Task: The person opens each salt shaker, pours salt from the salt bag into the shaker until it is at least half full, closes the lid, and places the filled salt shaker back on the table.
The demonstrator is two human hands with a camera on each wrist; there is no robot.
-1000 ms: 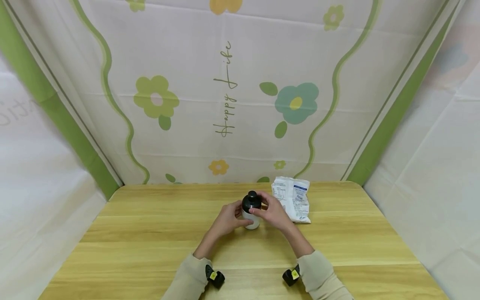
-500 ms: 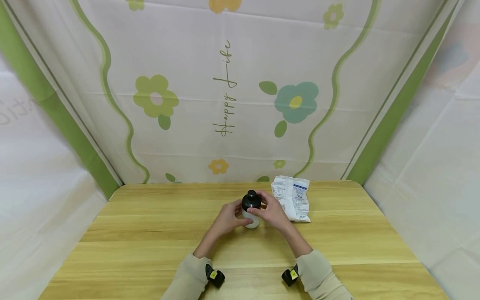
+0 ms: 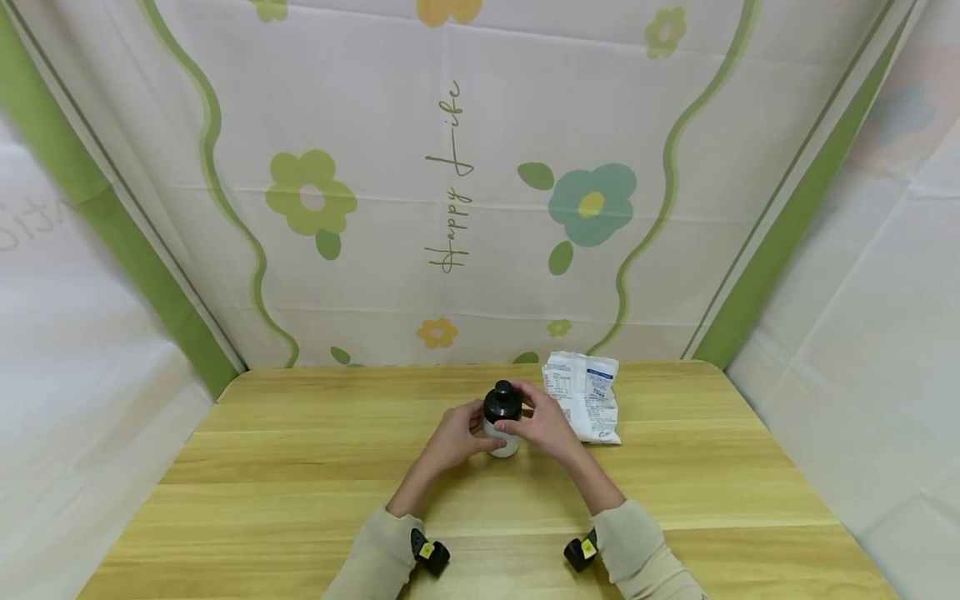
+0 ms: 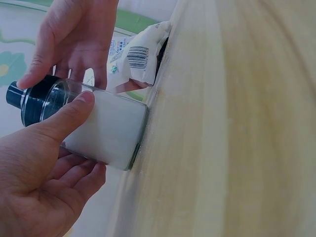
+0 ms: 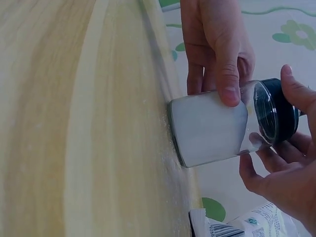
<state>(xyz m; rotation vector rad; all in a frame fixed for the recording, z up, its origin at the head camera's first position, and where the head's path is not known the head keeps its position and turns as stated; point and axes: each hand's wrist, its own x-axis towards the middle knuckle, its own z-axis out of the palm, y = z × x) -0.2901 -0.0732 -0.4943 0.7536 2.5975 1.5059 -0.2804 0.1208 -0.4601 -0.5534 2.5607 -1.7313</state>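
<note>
A clear glass jar [image 4: 116, 131] stands upright on the table, mostly filled with something white. On top of it sits a black lid [image 3: 501, 406] with a round knob. My left hand [image 3: 452, 439] grips the jar's glass body from the left, thumb across the near side. From the right, my right hand [image 3: 546, 425] holds the lid, its thumb at the near edge and fingers behind. In the right wrist view, some fingers [image 5: 252, 175] of that hand also reach the glass just under the lid.
A crumpled white packet [image 3: 588, 400] with printed text and a barcode lies behind and right of my right hand. Small white specks lie on the wooden table [image 3: 300, 467] near the jar's base. A floral cloth [image 3: 375, 250] hangs behind the table's back edge.
My right thumb has shifted slightly on the lid, now sitting a little lower and to the left. The left hand and jar stay in place.
</note>
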